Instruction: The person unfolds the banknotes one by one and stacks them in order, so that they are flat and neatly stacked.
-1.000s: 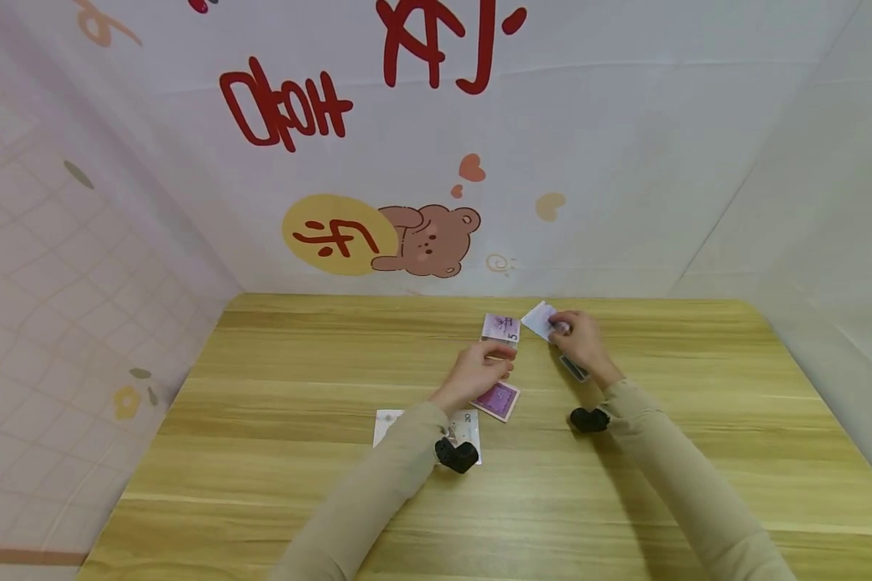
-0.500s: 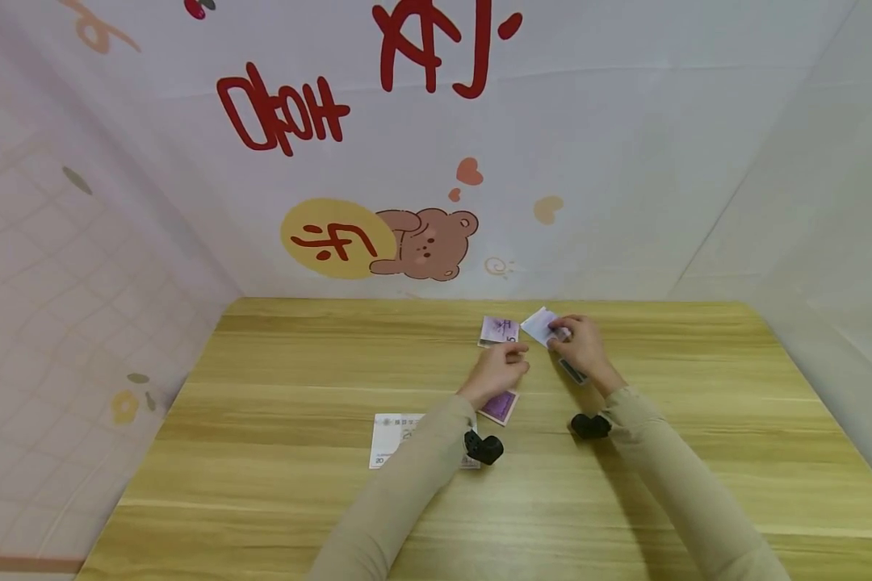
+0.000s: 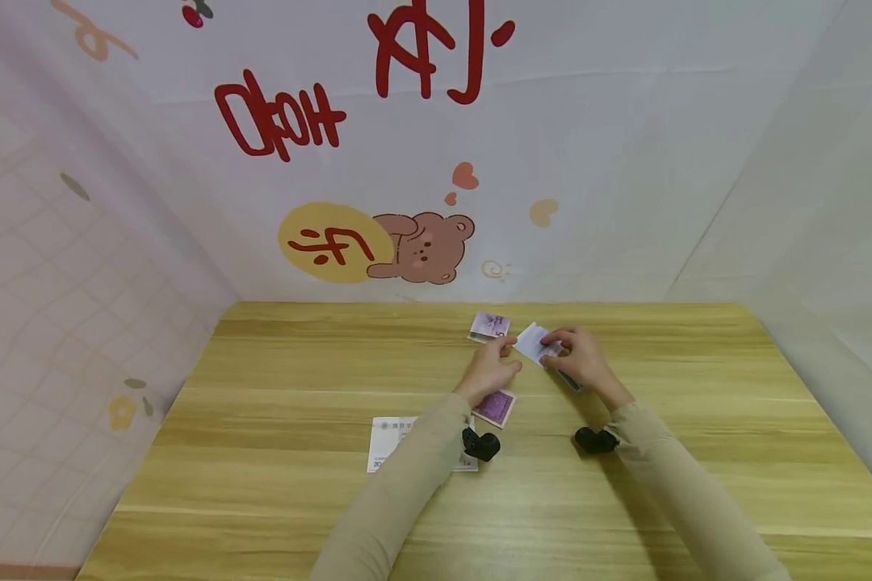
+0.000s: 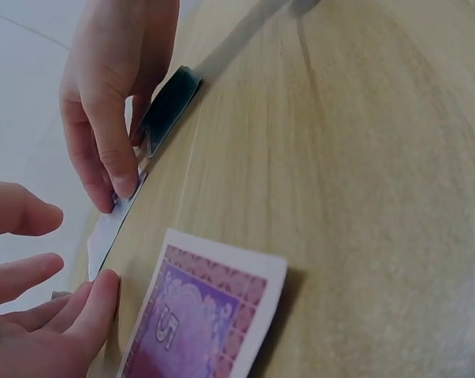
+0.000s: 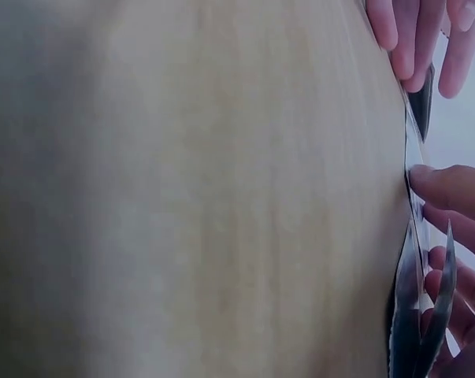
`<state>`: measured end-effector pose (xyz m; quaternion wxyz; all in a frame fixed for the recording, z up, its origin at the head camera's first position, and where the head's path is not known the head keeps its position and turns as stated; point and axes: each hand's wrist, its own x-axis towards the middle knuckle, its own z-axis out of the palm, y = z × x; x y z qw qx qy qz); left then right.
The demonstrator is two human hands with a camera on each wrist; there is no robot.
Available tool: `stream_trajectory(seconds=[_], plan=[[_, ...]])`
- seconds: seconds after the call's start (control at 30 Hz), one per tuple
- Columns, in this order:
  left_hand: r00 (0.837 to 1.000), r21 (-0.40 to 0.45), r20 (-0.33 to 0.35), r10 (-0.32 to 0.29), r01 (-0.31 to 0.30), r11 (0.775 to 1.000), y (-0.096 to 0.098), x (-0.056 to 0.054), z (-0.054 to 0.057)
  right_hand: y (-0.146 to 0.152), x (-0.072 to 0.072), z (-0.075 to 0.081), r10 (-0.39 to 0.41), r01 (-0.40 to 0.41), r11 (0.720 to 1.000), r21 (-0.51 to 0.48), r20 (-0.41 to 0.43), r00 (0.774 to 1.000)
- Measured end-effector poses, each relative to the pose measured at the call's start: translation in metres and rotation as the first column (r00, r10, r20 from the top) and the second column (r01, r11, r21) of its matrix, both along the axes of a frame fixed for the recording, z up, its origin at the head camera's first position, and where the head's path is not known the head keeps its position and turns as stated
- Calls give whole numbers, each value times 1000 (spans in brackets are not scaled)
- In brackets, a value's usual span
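In the head view my right hand [image 3: 584, 361] holds a pale lilac banknote [image 3: 529, 343] between curled fingers and thumb, low over the table. A dark green flap [image 4: 172, 106] shows beyond the fingers in the left wrist view, in line with the pale note. My left hand [image 3: 487, 369] has its fingers loosely extended, the lower fingertips [image 4: 105, 287] right at the far tip of the pale note. A small purple note marked 5 [image 3: 496, 408] lies just below the left hand. Behind that hand sits another folded purple note [image 3: 488, 324].
A larger white note marked 20 [image 3: 387, 442] lies partly hidden under the left forearm. Both wrists carry black camera mounts [image 3: 481, 444]. A printed white cloth wall [image 3: 610, 161] rises at the back edge of the wooden table [image 3: 276, 387].
The pale note and right hand have come slightly nearer. My left hand has moved right and toward the pale note, and the folded purple note behind it has shifted left and turned a little.
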<state>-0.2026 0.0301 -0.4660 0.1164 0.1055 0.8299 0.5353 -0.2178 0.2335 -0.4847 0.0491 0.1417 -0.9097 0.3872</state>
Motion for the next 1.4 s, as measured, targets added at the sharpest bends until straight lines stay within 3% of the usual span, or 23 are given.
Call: stream_trajectory(seconds=[0.4,0.67,0.87,1.23,1.4], plan=[[1000,-38,1,-31,31,999,1,-4,0,-2,3,-3,17,-17,1000,-16,18,1000],[999,-76,16,-50,51,996,4,-6,5,-6,6,0,25,-31,995,90,77,997],[997,-83,23,-71,73,994,5,-8,7,-7,6,1,41,-50,995,89,97,994],[995,120,101,-6,-6,993,-1,-9,1,-11,10,0,54,-63,994,90,102,993],[993,258,118,-31,0,966,0,-7,-4,-11,12,-1,69,-75,994,78,66,995]])
